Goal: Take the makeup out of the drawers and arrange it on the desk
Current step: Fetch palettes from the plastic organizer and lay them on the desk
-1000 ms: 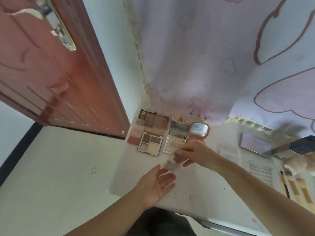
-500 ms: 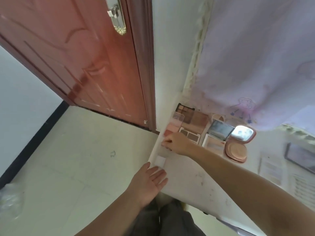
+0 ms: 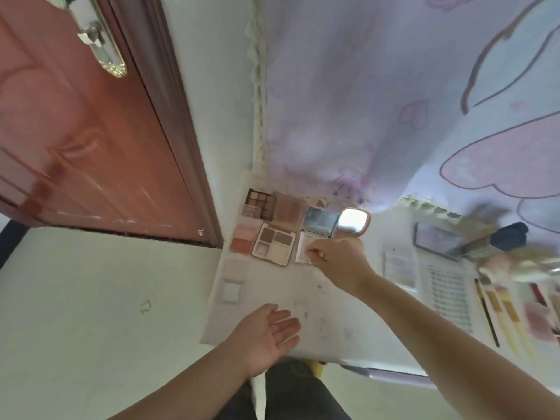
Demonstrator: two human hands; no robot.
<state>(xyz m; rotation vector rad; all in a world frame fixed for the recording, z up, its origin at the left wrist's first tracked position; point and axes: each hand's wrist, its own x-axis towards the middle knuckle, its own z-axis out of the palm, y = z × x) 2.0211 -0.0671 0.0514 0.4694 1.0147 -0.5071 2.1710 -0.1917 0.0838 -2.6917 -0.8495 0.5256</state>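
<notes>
Makeup palettes (image 3: 274,248) crowd the counter's (image 3: 303,301) left edge; right hand (image 3: 339,257) fingers curled on a compact (image 3: 304,248), left hand (image 3: 266,331) wide, empty. A nudge risks toppling edge pieces.

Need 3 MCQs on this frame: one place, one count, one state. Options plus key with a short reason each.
1. Where does the four-pan palette lie?
A. desk corner nearest the door
B. on the floor
C. in the left palm

2. How many pans does it show?
A. two
B. four
C. nine

3. How is the left hand?
A. fist
B. pinching a brush
C. open, palm up, empty

Key: A, it sits among palettes on the desk by the door; B, two grey-brown pans above two pale ones; C, fingers are straight and hold nothing.
</notes>
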